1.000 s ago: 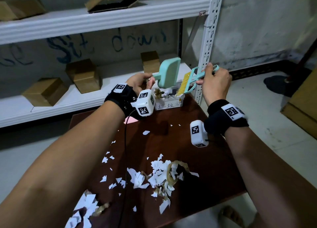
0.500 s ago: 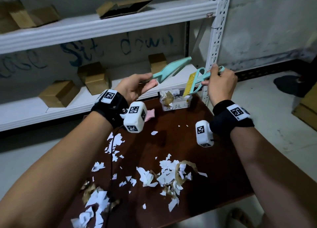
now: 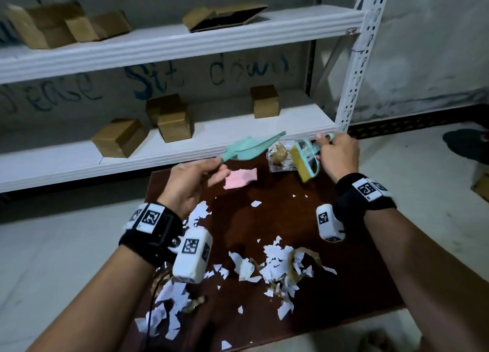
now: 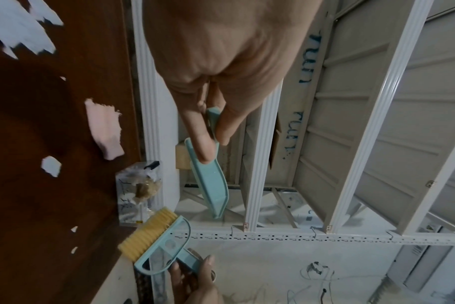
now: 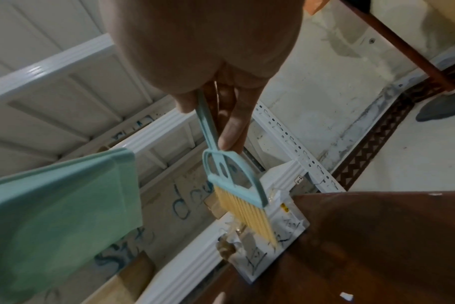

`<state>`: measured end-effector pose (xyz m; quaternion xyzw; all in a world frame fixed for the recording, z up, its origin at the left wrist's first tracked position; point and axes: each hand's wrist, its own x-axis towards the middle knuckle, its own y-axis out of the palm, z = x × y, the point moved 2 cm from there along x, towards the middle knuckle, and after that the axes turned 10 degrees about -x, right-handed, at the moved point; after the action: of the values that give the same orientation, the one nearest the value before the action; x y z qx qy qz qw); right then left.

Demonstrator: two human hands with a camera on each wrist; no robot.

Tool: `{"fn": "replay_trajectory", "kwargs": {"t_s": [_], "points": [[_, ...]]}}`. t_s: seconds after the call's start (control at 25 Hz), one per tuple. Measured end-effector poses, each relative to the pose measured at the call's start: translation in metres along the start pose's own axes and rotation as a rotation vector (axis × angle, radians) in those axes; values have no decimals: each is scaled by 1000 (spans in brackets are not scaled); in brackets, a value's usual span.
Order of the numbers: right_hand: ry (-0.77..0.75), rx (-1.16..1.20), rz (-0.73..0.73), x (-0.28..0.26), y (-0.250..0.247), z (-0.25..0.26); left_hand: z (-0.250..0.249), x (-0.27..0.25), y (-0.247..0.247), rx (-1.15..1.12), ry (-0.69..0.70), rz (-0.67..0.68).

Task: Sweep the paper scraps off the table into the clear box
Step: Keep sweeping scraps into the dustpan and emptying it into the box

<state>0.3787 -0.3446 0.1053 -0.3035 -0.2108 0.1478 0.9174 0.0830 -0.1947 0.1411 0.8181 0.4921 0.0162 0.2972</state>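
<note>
Nearest the camera, torn white paper scraps [image 3: 275,261] litter the brown table [image 3: 352,277], thickest in a heap mixed with brown strips at its middle and in a second drift at the near left corner, with stray bits farther up. Above them, both forearms reach toward the far edge. The left hand [image 3: 190,185], palm up, pinches the handle of a mint-green dustpan [image 3: 251,146] between thumb and fingers, the pan held aloft and tilted, clear of the table. The right hand [image 3: 337,154] has its fingers closed round the handle of a small brush [image 3: 307,161] with yellow bristles, which point down and hang just in front of the clear box [image 4: 135,193]. That box stands at the table's far edge, against the white shelving [image 3: 185,39], and already holds some brownish and white debris. A pink paper piece [image 3: 240,178] lies beside it to the left. Cardboard boxes sit on the shelves beyond.

By the look of things, the pan is empty and the pair of tools is between loads, with most of the litter not yet gathered. The next move would call for bringing the pan's lip flat to the table beside the central heap and drawing the bristles through the scraps toward it, gently enough not to scatter the light pieces over the edge.
</note>
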Motion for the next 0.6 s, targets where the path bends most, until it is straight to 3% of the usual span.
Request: {"fn": "replay_trajectory", "kwargs": {"t_s": [0.2,0.32,0.48,0.6], "points": [[-170,-158,144,-22,17,-6,-1,-15,-25,-9,27,-33],[-196,-98,235,-25,25,-11,-3,-24,-35,-33,34,-38],[-454,-242,379,-44,32,-14,-6,-39,-55,-23,53,-66],[-596,-301,387,-51,30,-24,-7,-54,-73,-30,62,-80]]}}
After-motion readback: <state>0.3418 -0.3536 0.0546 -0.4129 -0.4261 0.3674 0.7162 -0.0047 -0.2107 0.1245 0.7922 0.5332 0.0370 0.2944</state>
